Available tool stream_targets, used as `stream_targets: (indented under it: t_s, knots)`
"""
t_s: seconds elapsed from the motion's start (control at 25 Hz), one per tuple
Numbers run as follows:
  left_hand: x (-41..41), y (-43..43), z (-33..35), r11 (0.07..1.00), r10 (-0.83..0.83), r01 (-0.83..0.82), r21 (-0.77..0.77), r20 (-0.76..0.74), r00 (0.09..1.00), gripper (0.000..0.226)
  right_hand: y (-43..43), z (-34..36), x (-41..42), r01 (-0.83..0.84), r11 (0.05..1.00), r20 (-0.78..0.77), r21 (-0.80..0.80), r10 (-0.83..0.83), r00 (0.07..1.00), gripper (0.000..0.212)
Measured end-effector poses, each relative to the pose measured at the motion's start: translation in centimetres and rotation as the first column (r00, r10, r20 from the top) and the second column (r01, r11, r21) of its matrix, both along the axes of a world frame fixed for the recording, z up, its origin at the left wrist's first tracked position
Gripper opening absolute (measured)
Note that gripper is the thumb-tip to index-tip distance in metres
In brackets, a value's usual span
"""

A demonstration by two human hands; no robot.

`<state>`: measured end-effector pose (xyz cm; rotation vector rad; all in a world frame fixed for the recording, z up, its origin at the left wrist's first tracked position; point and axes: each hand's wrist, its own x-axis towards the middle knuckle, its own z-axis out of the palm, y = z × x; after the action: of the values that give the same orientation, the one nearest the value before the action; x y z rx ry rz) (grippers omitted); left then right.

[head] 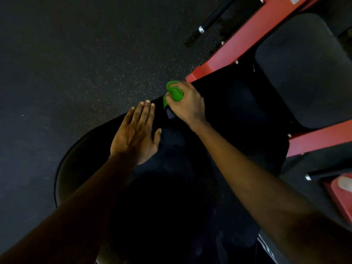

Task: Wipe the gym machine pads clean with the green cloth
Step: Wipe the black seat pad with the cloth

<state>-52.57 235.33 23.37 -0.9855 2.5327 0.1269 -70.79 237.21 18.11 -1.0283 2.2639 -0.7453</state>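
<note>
The floor (76, 63) was dark rubber flecked with pale specks, and it filled the view from 8 o'clock round to 12 o'clock; the light was low and much of the scene lay in shadow. A large black pad (238, 130) with a rounded end ran from 7 o'clock up through the middle, its surface so dark that little detail showed. A second pad (304, 69), greyer and with rounded corners, sat at 2 o'clock, apart from the first. A red frame beam (257, 35) slanted from 12 o'clock towards 1 o'clock, beside the second pad, and a lower red beam (320, 138) crossed at 3 o'clock. A black bar (211, 18) with a chrome collar lay over the floor at 1 o'clock, near the top edge. Counted: two pads, two red beams, one bar, one cloth, two hands. The green cloth (174, 91) was at 12 o'clock from the centre, bunched up at the far edge of the large pad. The right hand (187, 103) gripped it, fingers curled round the wad and pressing it to the pad. The left hand (136, 136), at 9 o'clock just beside the centre, lay flat on the same pad with fingers straight and together and thumb spread, holding nothing.
</note>
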Motion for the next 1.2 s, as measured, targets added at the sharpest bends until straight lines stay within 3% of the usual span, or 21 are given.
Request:
stream_targets:
  t_s: [0.08,0.16,0.32,0.4,0.52,0.64,0.76,0.84,0.96,1.12,1.2]
  knots:
    - [0.0,-0.1,0.0,1.0,-0.002,0.002,0.012,-0.002,1.0,0.074,2.0,0.0,0.1,0.033,0.999,0.013,-0.036,-0.032,0.999,0.035]
    - [0.0,-0.1,0.1,1.0,-0.01,0.01,0.015,-0.007,1.0,0.074,4.0,-0.6,-0.9,0.167,0.986,0.01,0.017,-0.167,0.986,0.038]
    - [0.2,-0.1,0.1,0.999,-0.043,0.043,-0.008,0.015,0.999,0.073,6.4,-0.4,-0.8,0.452,0.878,-0.05,0.161,-0.45,0.892,0.039]
    - [0.1,-0.1,0.0,0.999,-0.037,0.037,-0.002,0.015,0.999,0.073,5.6,1.0,1.7,0.46,0.868,-0.053,0.186,-0.459,0.887,0.038]
    - [0.3,-0.1,-0.1,0.999,-0.032,0.032,0.008,-0.015,0.999,0.072,5.6,3.5,6.7,0.316,0.944,0.009,0.094,-0.319,0.948,0.037]
    - [0.3,0.0,0.4,0.999,-0.03,0.03,0.019,-0.036,0.999,0.071,9.7,4.0,6.4,0.255,0.96,0.006,0.12,-0.257,0.966,0.041]
    - [0.3,0.0,0.4,0.999,-0.041,0.041,0.002,-0.015,0.999,0.071,14.3,2.1,1.6,0.512,0.798,-0.101,0.318,-0.509,0.855,0.043]
    - [0.4,0.1,0.3,0.998,-0.056,0.056,-0.006,-0.001,0.998,0.072,15.5,1.3,0.4,0.621,0.695,-0.168,0.363,-0.606,0.777,0.042]
    - [0.6,0.0,0.1,0.999,-0.046,0.045,-0.005,-0.009,0.999,0.072,13.0,2.3,3.1,0.564,0.762,-0.135,0.316,-0.553,0.822,0.041]
    - [0.4,0.0,0.0,0.999,-0.033,0.033,0.008,-0.013,0.999,0.072,11.9,4.9,8.5,0.359,0.915,-0.012,0.185,-0.364,0.931,0.041]
    - [0.4,0.0,0.0,1.0,-0.027,0.027,0.007,-0.006,1.0,0.072,13.3,4.9,7.5,0.336,0.925,0.001,0.175,-0.342,0.94,0.042]
